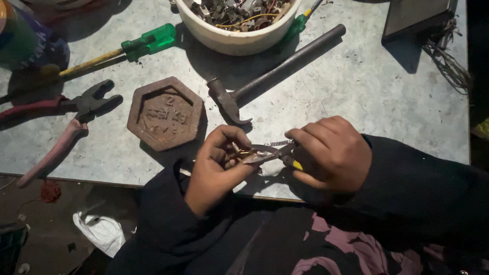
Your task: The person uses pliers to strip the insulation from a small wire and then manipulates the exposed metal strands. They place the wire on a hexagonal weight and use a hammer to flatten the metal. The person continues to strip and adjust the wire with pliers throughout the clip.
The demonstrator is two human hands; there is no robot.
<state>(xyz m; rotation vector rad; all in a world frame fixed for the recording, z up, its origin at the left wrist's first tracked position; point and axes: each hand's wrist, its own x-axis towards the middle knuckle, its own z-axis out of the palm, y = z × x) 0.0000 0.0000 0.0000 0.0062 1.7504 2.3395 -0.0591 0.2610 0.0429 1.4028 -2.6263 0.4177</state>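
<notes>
Our left hand (216,165) pinches a small brass part (238,153); our right hand (331,153) grips yellow-handled pliers (272,154) closed on it, near the surface (356,86) edge.

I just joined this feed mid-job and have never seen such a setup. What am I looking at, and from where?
One camera, worn on a person's head, looks down at their two bare hands over a grey table. The left hand pinches a small brass-coloured part; the right hand grips small pliers closed on it. On the table lie a hammer, a rusty hexagonal weight, red-handled pliers, a green screwdriver and a white bowl of scrap parts.
</notes>
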